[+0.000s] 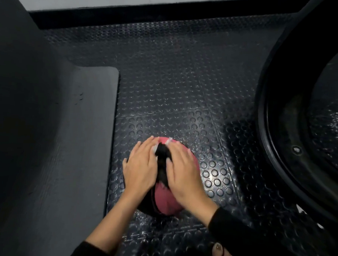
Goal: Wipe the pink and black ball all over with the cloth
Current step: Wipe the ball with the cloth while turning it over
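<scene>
The pink and black ball [167,201] rests on the studded black rubber floor, low in the middle of the view. My left hand [140,165] lies spread over its left, black side and steadies it. My right hand [183,171] covers the pink top right, with the thumb pressed on a bunched dark cloth [162,162] that sits between the two hands on top of the ball. A small pale strip [169,140] shows at the ball's far edge. Most of the ball's upper surface is hidden under my hands.
A thick grey padded mat [81,142] borders the floor on the left, with a dark curved shape behind it. A large black round piece of equipment [277,133] fills the right side. A foot [221,252] shows at the bottom right. A black skirting [150,11] runs along the far wall.
</scene>
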### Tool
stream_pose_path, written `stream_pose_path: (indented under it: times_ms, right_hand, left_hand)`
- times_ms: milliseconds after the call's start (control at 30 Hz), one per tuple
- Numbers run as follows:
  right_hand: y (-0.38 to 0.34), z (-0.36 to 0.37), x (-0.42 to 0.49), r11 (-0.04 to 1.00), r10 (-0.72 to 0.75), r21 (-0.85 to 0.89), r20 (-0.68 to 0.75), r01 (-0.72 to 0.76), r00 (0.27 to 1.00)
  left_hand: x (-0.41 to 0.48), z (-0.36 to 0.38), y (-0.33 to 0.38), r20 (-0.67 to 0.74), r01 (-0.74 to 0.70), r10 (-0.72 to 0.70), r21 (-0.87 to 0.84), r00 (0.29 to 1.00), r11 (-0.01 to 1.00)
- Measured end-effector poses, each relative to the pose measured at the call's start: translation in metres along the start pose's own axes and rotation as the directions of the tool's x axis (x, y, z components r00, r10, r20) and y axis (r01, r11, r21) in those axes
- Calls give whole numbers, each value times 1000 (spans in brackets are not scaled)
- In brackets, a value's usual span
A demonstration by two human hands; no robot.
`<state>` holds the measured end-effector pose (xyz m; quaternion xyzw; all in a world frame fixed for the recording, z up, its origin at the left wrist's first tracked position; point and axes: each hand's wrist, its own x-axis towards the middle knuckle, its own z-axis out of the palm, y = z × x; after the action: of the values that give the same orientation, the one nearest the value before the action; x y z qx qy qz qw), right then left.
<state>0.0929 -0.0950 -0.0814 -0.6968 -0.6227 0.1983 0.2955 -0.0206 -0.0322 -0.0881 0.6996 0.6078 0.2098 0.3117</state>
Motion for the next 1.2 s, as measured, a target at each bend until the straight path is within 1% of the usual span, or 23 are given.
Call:
stream_pose_path:
  times_ms: [100, 133, 200, 267, 300, 367, 433, 467, 500, 533, 600, 667, 700, 767, 833, 867, 900, 933, 967, 1033, 1100, 1133, 1200]
  right_hand:
    - [14, -7, 51, 972, 222, 76, 33, -224, 975]
    - [15, -5, 55, 968, 238, 78, 21, -239, 971]
    - [11, -3, 42, 989, 139, 51, -28, -137, 990]
    - [9, -7, 27, 997, 2, 74, -6, -2, 1000]
    - [14, -10, 32, 995, -2, 103, 21, 0, 1000]
    - [31, -14, 60, 973, 175, 123, 153, -194, 973]
    - [43, -21, 87, 899, 383, 113, 263, -423, 885]
    - [44, -21, 90, 878, 427, 103, 274, -468, 862]
    - [41, -19, 88, 881, 429, 90, 265, -465, 864]
    - [36, -16, 79, 908, 384, 86, 215, -409, 898]
    - [19, -7, 45, 974, 199, 95, 62, -205, 978]
    - [7, -4, 23, 995, 17, 97, -37, -13, 999]
    - [8, -4, 25, 994, -5, 110, -37, 9, 999]
    - [19, -4, 48, 981, 119, 150, 59, -127, 991]
    - [33, -10, 80, 909, 344, 164, 228, -384, 911]
    - [36, -12, 89, 861, 428, 167, 270, -480, 862]
    - [35, -12, 92, 841, 472, 147, 274, -521, 838]
    - [30, -11, 88, 862, 463, 101, 243, -497, 852]
    - [22, -8, 77, 907, 404, 47, 176, -418, 897]
    - [-2, -2, 44, 986, 167, 1, 7, -167, 986]
    - [-18, 0, 25, 1000, -26, 15, -72, 27, 997]
    - [-15, 0, 30, 999, -42, 29, -56, 44, 998]
    - [3, 5, 54, 992, 87, 81, 66, -92, 994]
  left_hand:
    - [4, 8, 2, -6, -10, 10, -1, 1000, 1000]
    - [7, 10, 2, -9, -1, 1, 2, 1000, 1000]
    - [13, 10, 1, -8, 19, -19, 6, 1000, 1000]
    - [17, 6, -1, 14, 4, -4, 12, 1000, 1000]
    - [17, 4, -2, 29, -9, 9, 15, 1000, 1000]
    - [13, -1, 2, 56, -22, 20, 30, 998, 999]
    - [6, -2, 9, 55, -24, 21, 56, 998, 998]
    - [4, -3, 13, 42, -20, 17, 63, 999, 998]
    - [5, -1, 13, 29, -11, 9, 63, 1000, 998]
    - [6, 0, 12, 24, -5, 3, 66, 1000, 998]
    - [10, 1, 6, 25, -9, 7, 55, 1000, 998]
    - [13, -1, 1, 42, -31, 30, 38, 999, 999]
    - [12, -2, -1, 54, -43, 41, 31, 998, 999]
    - [9, -4, -3, 64, -63, 62, 18, 996, 998]
    - [3, -6, -2, 54, -55, 54, 15, 997, 998]
    - [1, -6, -1, 44, -53, 52, 13, 998, 999]
    - [0, -7, 0, 36, -49, 49, 10, 998, 999]
    - [2, -7, 0, 32, -45, 44, 8, 998, 999]
    - [4, -8, 0, 33, -41, 41, 7, 999, 999]
    - [7, -11, -2, 38, -50, 50, -6, 998, 999]
    - [6, -15, -7, 39, -82, 83, -27, 996, 996]
    - [4, -17, -10, 36, -91, 92, -45, 995, 995]
    - [-3, -22, -15, 26, -101, 103, -70, 994, 993]
